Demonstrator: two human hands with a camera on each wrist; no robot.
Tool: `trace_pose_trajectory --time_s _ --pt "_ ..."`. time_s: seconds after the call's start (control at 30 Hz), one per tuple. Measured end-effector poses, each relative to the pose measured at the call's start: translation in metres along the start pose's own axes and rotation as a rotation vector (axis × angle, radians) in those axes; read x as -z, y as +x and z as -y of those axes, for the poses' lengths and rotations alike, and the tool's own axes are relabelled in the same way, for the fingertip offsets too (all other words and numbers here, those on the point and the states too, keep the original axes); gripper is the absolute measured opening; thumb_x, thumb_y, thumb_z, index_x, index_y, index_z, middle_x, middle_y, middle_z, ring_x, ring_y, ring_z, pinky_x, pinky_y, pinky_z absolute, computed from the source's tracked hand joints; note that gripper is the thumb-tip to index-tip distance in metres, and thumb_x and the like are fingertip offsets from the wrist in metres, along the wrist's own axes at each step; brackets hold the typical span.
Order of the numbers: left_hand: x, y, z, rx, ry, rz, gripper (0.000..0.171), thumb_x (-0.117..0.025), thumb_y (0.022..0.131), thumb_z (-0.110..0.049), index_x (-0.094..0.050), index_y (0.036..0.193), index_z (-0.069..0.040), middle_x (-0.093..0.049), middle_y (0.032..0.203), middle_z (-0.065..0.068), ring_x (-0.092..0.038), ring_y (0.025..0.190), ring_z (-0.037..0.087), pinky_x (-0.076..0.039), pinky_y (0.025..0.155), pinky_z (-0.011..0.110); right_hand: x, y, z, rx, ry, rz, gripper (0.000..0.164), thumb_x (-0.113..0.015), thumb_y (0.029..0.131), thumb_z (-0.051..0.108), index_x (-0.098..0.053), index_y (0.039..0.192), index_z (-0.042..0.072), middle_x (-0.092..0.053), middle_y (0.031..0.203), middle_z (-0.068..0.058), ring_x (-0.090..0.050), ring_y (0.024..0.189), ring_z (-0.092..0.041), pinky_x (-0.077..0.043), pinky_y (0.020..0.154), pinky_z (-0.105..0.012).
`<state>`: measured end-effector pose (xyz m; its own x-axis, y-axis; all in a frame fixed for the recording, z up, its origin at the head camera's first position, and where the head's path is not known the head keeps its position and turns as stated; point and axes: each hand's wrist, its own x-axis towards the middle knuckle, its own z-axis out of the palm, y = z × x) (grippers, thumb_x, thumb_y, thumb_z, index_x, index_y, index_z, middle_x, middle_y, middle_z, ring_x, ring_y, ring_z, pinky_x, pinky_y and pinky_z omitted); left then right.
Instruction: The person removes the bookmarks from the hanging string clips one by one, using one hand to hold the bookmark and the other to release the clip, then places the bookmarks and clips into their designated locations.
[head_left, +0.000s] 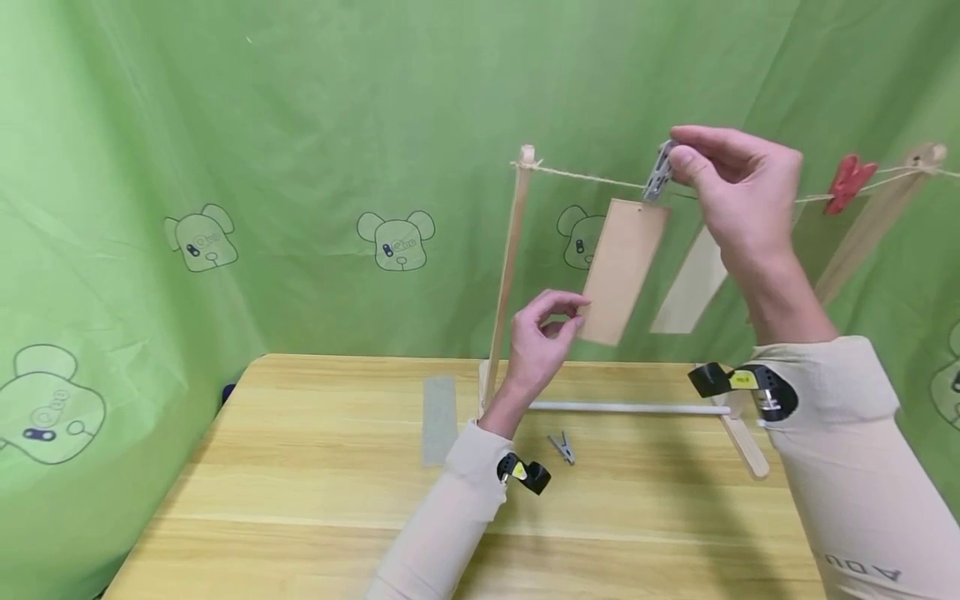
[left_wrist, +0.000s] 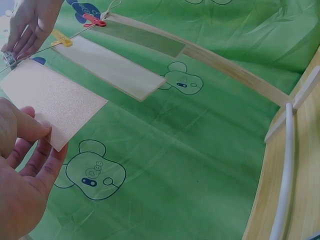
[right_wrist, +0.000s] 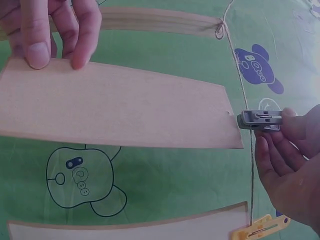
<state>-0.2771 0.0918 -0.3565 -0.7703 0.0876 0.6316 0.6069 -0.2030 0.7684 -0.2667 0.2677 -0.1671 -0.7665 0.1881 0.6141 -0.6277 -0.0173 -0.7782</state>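
Note:
A tan rectangular card [head_left: 622, 275] hangs below the string [head_left: 585, 177], with a small hole near its top edge. My right hand [head_left: 750, 187] pinches the handle end of a grey clothespin [head_left: 659, 171] up at the string. In the right wrist view, the tips of that clothespin [right_wrist: 260, 120] are right at the card's top edge. Lower down, my left hand [head_left: 542, 342] holds the card's lower side edge between thumb and fingers, which the left wrist view shows on the card [left_wrist: 60, 100] up close.
Along the string are a white card [head_left: 693, 283] under a yellow clothespin [left_wrist: 62, 38], then a red clothespin [head_left: 850, 183] with a green strip [left_wrist: 145, 40]. Wooden posts [head_left: 510, 275] support the string. A white rod [head_left: 630, 407], grey clothespin [head_left: 562, 448] and grey strip [head_left: 439, 421] are lower down.

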Motion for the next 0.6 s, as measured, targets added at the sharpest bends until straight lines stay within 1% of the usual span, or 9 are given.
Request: trace_pose_trajectory --time_s 0.03,0.1,0.23,0.43,0.5,0.6 --pt "0.001 0.000 0.000 -0.002 0.003 0.001 0.028 -0.067 0.086 0.018 -0.070 0.111 0.005 -0.068 0.107 0.019 -0.068 0.098 0.021 -0.063 0.086 0.036 -0.001 0.000 0.000 0.004 0.047 -0.011 0.026 -0.082 0.083 -0.003 -0.075 0.108 -0.008 -0.078 0.096 -0.010 -0.073 0.083 -0.019 -0.060 0.083 -0.022" --pt "0.003 -0.001 0.000 -0.006 0.010 0.004 0.028 -0.067 0.087 0.017 -0.070 0.111 0.005 -0.068 0.108 0.019 -0.068 0.099 0.024 -0.063 0.086 0.035 -0.002 0.001 0.000 0.017 0.098 -0.030 0.027 -0.082 0.082 -0.005 -0.074 0.108 -0.010 -0.077 0.096 -0.012 -0.073 0.083 -0.020 -0.060 0.084 -0.025" --pt "0.007 -0.003 0.000 -0.005 0.029 0.001 0.028 -0.067 0.086 0.018 -0.070 0.111 0.004 -0.069 0.107 0.017 -0.068 0.098 0.020 -0.063 0.085 0.034 -0.002 0.002 0.001 0.049 0.157 -0.053 0.029 -0.082 0.080 -0.007 -0.073 0.107 -0.012 -0.077 0.096 -0.015 -0.073 0.084 -0.023 -0.060 0.084 -0.028" --pt "0.012 -0.007 -0.002 -0.011 0.072 -0.001 0.028 -0.069 0.087 0.016 -0.072 0.110 0.001 -0.070 0.107 0.010 -0.067 0.097 0.012 -0.063 0.084 0.033 -0.003 0.001 0.004 0.078 0.179 -0.069 0.032 -0.083 0.080 -0.006 -0.072 0.110 -0.013 -0.076 0.101 -0.017 -0.072 0.089 -0.024 -0.059 0.086 -0.028" --pt "0.015 -0.008 -0.003 -0.023 0.089 0.007 0.028 -0.069 0.087 0.016 -0.072 0.110 0.000 -0.071 0.107 0.009 -0.067 0.097 0.011 -0.063 0.085 0.033 -0.003 0.000 0.006 0.085 0.179 -0.084 0.034 -0.083 0.080 -0.005 -0.072 0.110 -0.012 -0.076 0.104 -0.017 -0.072 0.089 -0.024 -0.060 0.085 -0.027" --pt "0.019 -0.008 -0.004 -0.045 0.095 0.017 0.028 -0.069 0.088 0.015 -0.072 0.110 0.000 -0.070 0.108 0.010 -0.067 0.098 0.013 -0.062 0.085 0.034 -0.003 -0.003 0.007 0.099 0.184 -0.091 0.034 -0.083 0.080 -0.004 -0.071 0.111 -0.013 -0.075 0.106 -0.019 -0.071 0.090 -0.025 -0.060 0.085 -0.027"
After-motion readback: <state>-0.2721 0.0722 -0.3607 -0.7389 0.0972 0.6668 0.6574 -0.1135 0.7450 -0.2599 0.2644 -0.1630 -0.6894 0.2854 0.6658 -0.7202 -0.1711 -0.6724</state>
